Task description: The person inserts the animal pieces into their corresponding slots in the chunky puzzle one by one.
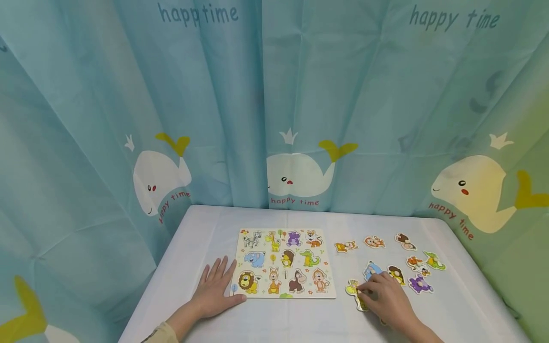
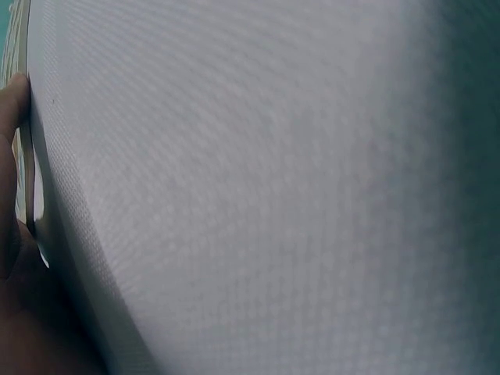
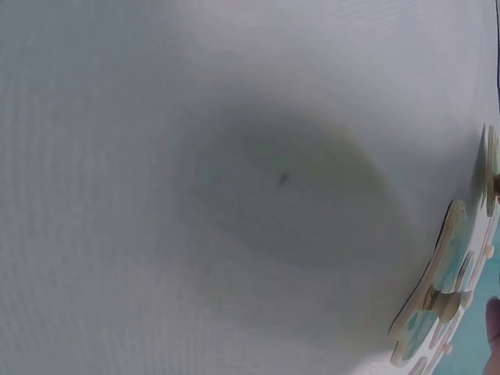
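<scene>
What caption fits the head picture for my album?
Left hand flat beside the animal board; right hand on a giraffe piece.

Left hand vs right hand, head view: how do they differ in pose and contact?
The left hand lies flat with fingers spread on the white table, thumb against the puzzle board edge; the right hand has fingers curled down on the giraffe piece. The left hand holds nothing; the right hand works among loose pieces. Both are bare and rest on the table.
</scene>
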`<state>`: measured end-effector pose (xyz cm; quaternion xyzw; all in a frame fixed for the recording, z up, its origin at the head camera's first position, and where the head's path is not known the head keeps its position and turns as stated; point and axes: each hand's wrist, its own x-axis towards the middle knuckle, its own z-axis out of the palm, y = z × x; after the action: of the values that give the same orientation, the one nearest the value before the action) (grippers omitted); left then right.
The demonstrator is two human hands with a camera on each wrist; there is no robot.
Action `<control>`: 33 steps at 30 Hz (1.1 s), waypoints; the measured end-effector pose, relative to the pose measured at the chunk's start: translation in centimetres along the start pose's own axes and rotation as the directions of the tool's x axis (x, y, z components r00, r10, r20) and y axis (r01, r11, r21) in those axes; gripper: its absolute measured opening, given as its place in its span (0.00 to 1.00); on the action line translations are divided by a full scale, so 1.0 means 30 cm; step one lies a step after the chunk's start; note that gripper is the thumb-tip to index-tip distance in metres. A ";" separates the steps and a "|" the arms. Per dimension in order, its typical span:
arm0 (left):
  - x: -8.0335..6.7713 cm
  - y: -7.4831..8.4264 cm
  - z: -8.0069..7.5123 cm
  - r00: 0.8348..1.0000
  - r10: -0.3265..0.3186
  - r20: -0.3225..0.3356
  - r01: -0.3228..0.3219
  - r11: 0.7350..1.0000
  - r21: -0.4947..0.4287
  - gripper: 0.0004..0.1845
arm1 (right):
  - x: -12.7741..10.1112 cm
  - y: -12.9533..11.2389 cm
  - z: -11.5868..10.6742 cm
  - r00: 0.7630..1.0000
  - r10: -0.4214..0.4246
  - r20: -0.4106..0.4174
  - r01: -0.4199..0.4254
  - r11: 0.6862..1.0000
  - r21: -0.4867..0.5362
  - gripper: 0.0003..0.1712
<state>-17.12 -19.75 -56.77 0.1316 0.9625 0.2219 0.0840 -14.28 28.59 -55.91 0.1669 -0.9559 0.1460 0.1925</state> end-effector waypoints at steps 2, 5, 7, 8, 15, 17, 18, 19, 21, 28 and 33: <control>0.001 0.000 -0.001 1.000 0.000 0.002 0.000 1.000 -0.006 0.58 | 0.001 0.000 0.002 1.000 0.022 0.016 -0.022 1.000 0.003 0.12; 0.001 -0.001 -0.001 1.000 -0.006 0.004 0.006 1.000 -0.001 0.59 | 0.000 0.000 0.003 0.998 0.043 0.035 -0.043 0.999 0.000 0.11; -0.003 -0.001 0.002 1.000 -0.006 -0.004 0.006 1.000 0.003 0.59 | -0.001 -0.002 0.003 0.998 0.053 0.040 -0.053 0.999 0.000 0.11; -0.004 -0.002 0.005 1.000 -0.005 -0.009 0.005 1.000 0.007 0.59 | -0.002 -0.003 0.002 0.998 0.056 0.040 -0.056 0.998 0.000 0.11; -0.002 -0.008 0.006 1.000 0.002 -0.014 -0.002 1.000 0.005 0.59 | -0.001 -0.003 -0.011 0.994 0.088 0.064 -0.090 0.996 0.019 0.11; 0.002 -0.010 0.007 1.000 0.002 -0.010 -0.001 1.000 0.010 0.59 | 0.001 -0.005 -0.013 0.991 0.105 0.085 -0.106 0.994 0.014 0.11; 0.004 -0.011 0.009 1.000 0.000 -0.008 0.000 1.000 0.013 0.59 | 0.001 -0.005 -0.013 0.989 0.113 0.096 -0.115 0.993 0.010 0.11; 0.005 -0.012 0.010 1.000 0.000 -0.010 0.000 1.000 0.015 0.59 | 0.001 -0.006 -0.013 0.987 0.120 0.103 -0.122 0.993 0.009 0.11; 0.006 -0.015 0.016 1.000 -0.003 -0.014 0.003 1.000 0.023 0.59 | 0.001 -0.008 -0.011 0.985 0.132 0.111 -0.134 0.991 0.011 0.11; 0.011 -0.019 0.024 1.000 -0.007 -0.027 0.008 1.000 0.026 0.59 | 0.000 -0.002 -0.005 0.986 0.147 0.082 -0.151 0.988 0.044 0.11; 0.011 -0.021 0.023 1.000 -0.012 -0.021 0.013 1.000 0.022 0.59 | 0.032 0.000 -0.024 0.988 0.143 0.064 -0.147 0.987 0.063 0.10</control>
<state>-17.42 -19.90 -57.70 0.1242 0.9665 0.2123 0.0739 -14.89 28.57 -54.88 0.1075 -0.9654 0.1867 0.1471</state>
